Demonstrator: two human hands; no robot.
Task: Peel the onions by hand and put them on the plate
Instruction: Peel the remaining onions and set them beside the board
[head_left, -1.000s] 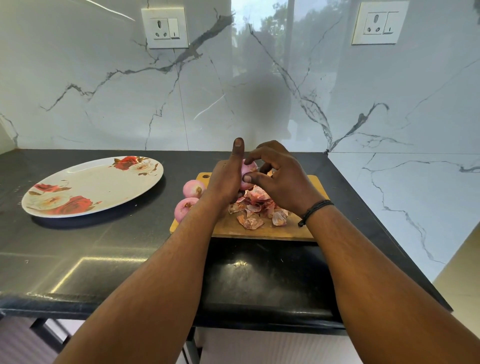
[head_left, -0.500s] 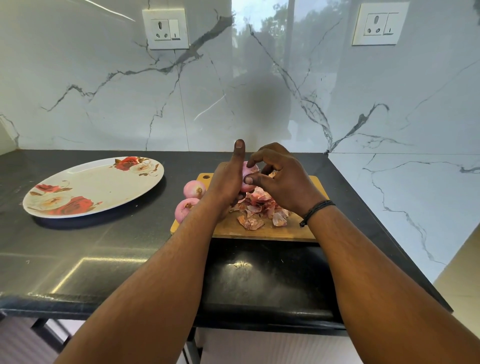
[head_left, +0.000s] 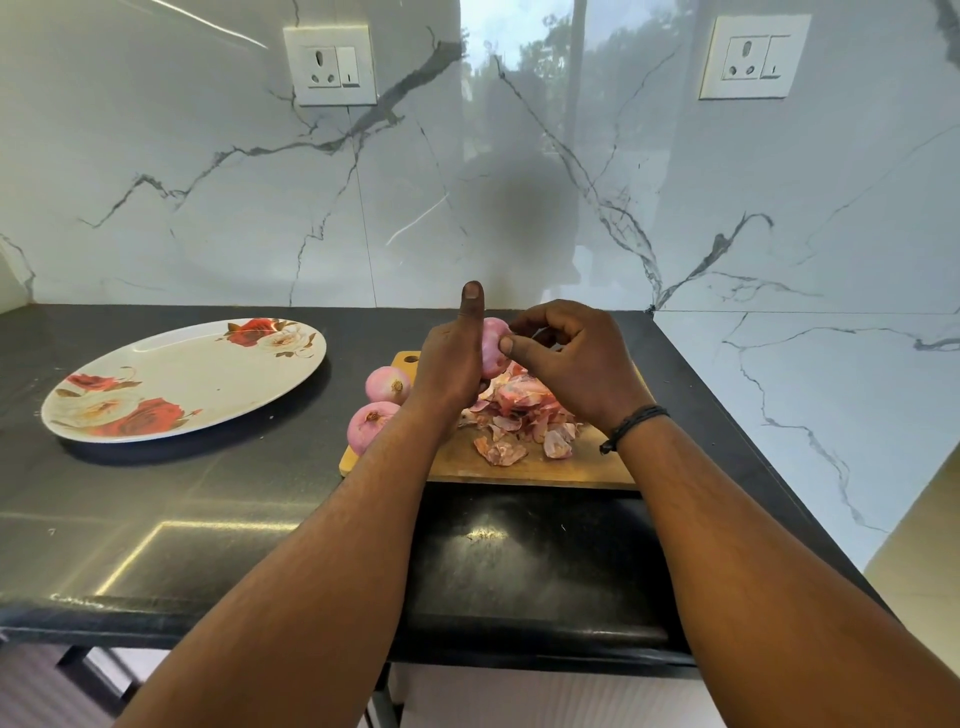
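My left hand (head_left: 451, 366) holds a pink onion (head_left: 492, 345) above the wooden cutting board (head_left: 524, 465), thumb pointing straight up. My right hand (head_left: 566, 364) pinches at the onion's right side with thumb and curled fingers. Two more pink onions lie at the board's left edge, one farther back (head_left: 387, 384) and one nearer (head_left: 370, 425). A heap of onion skins (head_left: 522, 415) covers the board under my hands. The oval white plate with red roses (head_left: 182, 379) sits to the left on the black counter, with no onions on it.
The black counter (head_left: 208, 509) ends at a front edge close to me and at a marble wall behind and to the right. Two wall sockets (head_left: 330, 65) (head_left: 753, 56) sit high on the backsplash. A black cord bracelet (head_left: 631, 426) circles my right wrist.
My right thumb and fingers have shifted slightly upward on the onion. The left hand and the onions on the board have stayed in place.
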